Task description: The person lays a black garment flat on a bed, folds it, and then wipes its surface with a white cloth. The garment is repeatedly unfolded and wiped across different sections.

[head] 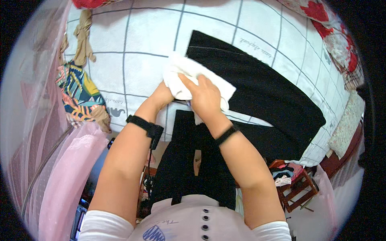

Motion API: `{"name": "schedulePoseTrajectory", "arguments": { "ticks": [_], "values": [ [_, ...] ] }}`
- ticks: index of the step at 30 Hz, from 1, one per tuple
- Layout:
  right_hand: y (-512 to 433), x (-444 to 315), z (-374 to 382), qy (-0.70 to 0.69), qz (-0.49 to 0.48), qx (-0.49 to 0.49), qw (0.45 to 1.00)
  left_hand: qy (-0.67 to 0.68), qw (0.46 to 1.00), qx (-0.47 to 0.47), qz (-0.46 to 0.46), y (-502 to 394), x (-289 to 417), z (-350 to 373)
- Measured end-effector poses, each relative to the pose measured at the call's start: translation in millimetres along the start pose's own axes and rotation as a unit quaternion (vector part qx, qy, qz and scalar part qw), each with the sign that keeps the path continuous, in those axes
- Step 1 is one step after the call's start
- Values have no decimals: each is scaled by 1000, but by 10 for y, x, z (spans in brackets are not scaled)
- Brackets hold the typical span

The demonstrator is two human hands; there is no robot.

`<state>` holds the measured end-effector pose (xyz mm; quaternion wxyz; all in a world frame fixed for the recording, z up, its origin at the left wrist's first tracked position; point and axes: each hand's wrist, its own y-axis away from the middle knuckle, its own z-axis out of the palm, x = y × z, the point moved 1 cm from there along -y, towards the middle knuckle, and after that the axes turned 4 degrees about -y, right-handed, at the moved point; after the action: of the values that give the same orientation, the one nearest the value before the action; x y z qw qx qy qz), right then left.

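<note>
Both of my hands are on a folded white cloth (193, 64) above the bed. My left hand (163, 95) grips its lower left side, with the fingers hidden under the fabric. My right hand (206, 93) lies across the top, index finger stretched along a fold and the thumb side not fully visible. Just beyond and to the right, a pair of black trousers (253, 78) is spread flat, curving toward the right edge of the bed. The cloth overlaps the near left part of the trousers.
A white grid-patterned sheet (150, 33) covers the bed. At the left lie a colourful patterned garment (81, 90) and tan stockings (82, 39), beside a pink mosquito net (69, 168). A floral pillow (346, 123) and red floral bedding (340, 45) line the right. A wooden stool (297, 189) holds clothes.
</note>
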<state>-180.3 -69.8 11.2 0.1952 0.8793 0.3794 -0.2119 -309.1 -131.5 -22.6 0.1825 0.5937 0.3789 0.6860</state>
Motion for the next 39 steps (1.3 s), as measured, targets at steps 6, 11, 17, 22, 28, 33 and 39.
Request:
{"name": "schedulePoseTrajectory", "arguments": {
  "ticks": [6,11,17,22,28,33,39],
  "values": [
    [-91,1030,-449,116,174,47,977,16,988,-90,-124,-95,-159,-106],
    [504,1738,-1139,-6,327,148,933,-44,986,-114,-114,-119,-4,-170],
    [1470,2383,-1406,-134,418,302,846,-25,999,24,-17,-461,524,-1],
    [1322,2493,-1227,-158,491,279,810,-13,998,55,15,-690,634,215],
    [-183,755,-148,-291,392,90,868,98,993,65,-12,-758,530,92],
    [-416,25,-21,-561,252,-27,788,147,986,47,-69,-706,500,-213],
    [619,973,-1039,-425,371,152,812,82,990,-44,-105,-541,333,-352]
  ]
}}
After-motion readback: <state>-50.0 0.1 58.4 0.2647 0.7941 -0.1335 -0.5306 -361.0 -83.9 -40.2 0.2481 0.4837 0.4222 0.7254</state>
